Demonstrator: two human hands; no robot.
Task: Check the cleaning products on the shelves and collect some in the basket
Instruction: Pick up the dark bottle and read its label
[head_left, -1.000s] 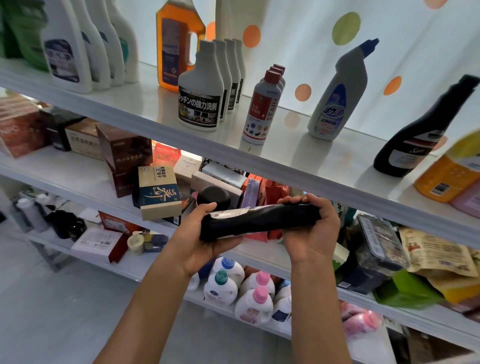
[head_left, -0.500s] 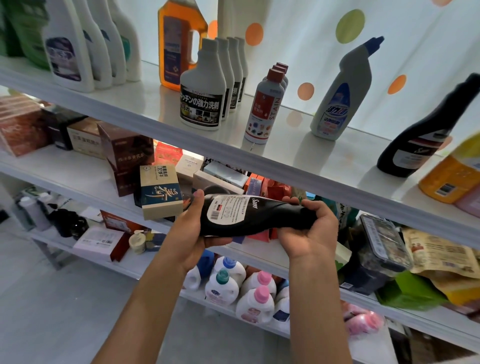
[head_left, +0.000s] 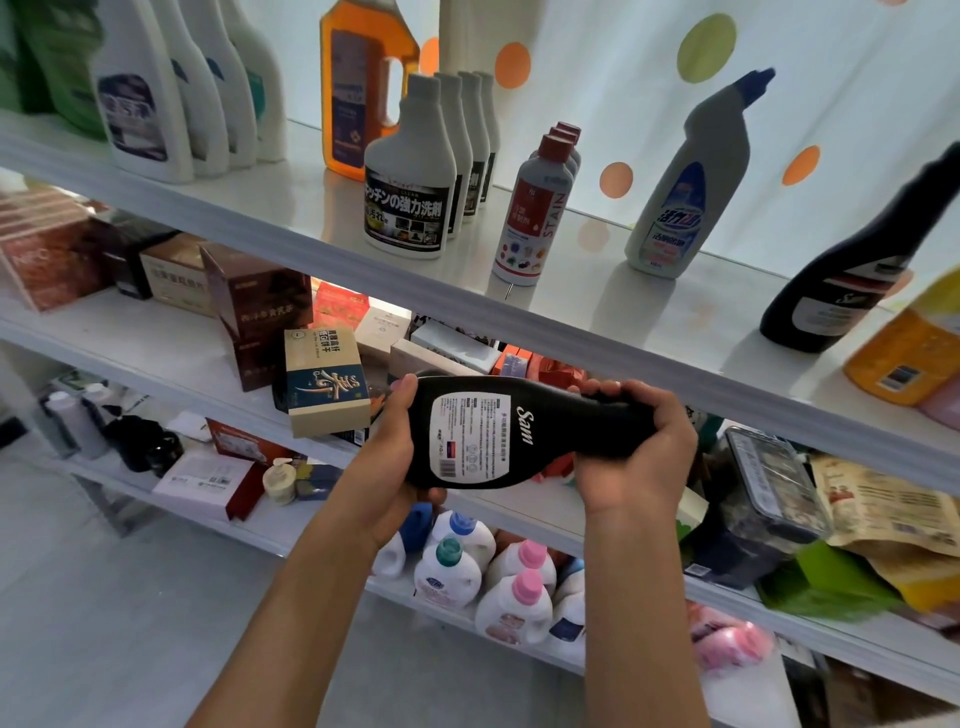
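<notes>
Both hands hold a black bottle (head_left: 511, 434) sideways in front of the shelves, its white back label facing up. The left hand (head_left: 387, 467) cups the wide base, thumb over the top edge; the right hand (head_left: 631, 447) curls tightly round the narrow neck. Beyond, on the top shelf (head_left: 597, 312), stand grey bottles (head_left: 410, 171), a red-capped bottle (head_left: 535, 208), a blue-capped bottle (head_left: 691, 176) and a second black bottle (head_left: 852, 270).

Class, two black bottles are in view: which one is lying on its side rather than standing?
The black bottle held sideways in both hands, white back label facing up. The other black bottle stands on the top shelf at right.
</notes>
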